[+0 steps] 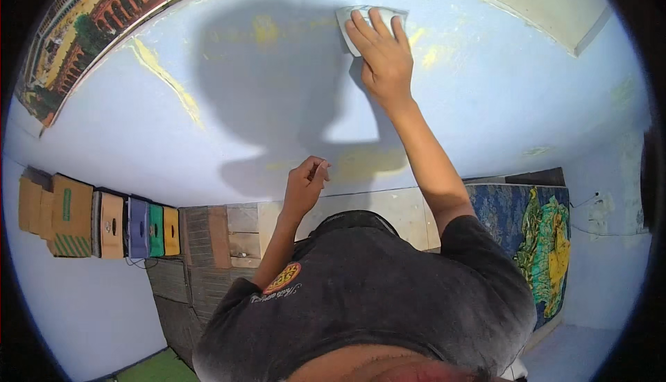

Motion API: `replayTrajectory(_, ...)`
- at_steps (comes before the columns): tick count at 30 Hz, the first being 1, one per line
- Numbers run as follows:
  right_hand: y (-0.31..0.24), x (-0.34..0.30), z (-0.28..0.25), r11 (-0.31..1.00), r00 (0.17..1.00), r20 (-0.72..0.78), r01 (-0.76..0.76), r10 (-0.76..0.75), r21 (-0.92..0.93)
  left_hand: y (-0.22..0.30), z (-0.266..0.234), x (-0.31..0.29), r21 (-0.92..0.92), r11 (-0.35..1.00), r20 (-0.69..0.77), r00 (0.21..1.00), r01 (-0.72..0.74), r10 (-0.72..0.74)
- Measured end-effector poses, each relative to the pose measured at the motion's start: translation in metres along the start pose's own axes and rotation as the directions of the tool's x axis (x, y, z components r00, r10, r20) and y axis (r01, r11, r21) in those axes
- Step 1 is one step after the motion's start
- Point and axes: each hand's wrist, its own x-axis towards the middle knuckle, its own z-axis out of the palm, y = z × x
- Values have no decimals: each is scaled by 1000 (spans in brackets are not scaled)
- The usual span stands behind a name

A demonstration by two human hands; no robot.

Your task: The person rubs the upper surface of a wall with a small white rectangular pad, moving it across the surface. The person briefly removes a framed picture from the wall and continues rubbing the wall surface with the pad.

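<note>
My right hand [386, 63] reaches up and presses a pale sheet of paper [344, 20] flat against the light blue wall [444, 118], fingers spread over it. The face of the sheet touching the wall is hidden. Lower and to the left, my left hand [305, 182] hangs in front of the wall with its fingers curled in, and nothing shows in them. Yellow worn patches [431, 56] mark the wall beside the sheet, and a longer yellow streak [166, 77] runs down at the left.
A large picture [132, 7] of an arched building hangs at the upper left. Cardboard boxes [73, 208] and several coloured box files [139, 228] stand at the left. Bright cloth [548, 250] lies on a blue patterned surface [494, 208] at the right. A cable [590, 229] crosses the right wall.
</note>
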Motion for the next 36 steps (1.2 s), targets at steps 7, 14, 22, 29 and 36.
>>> replayTrajectory(7,-27,-92,30,990,984,117,-141,138,19,-5,-1,-2,-25,999,-6,999,40,-41)
replayTrajectory(14,-38,-131,32,981,969,164,-192,185,27,-7,-3,0,-16,999,12,999,30,-30)
replayTrajectory(22,-35,-89,1,983,981,119,-162,151,91,-5,-1,-1,40,999,34,999,-10,8)
replayTrajectory(29,-13,7,-1,997,998,-52,43,-39,65,1,-6,-2,34,999,6,1000,-8,8)
replayTrajectory(36,-21,-59,27,999,998,49,-36,36,-5,-7,-8,-4,-12,999,0,999,35,-35)
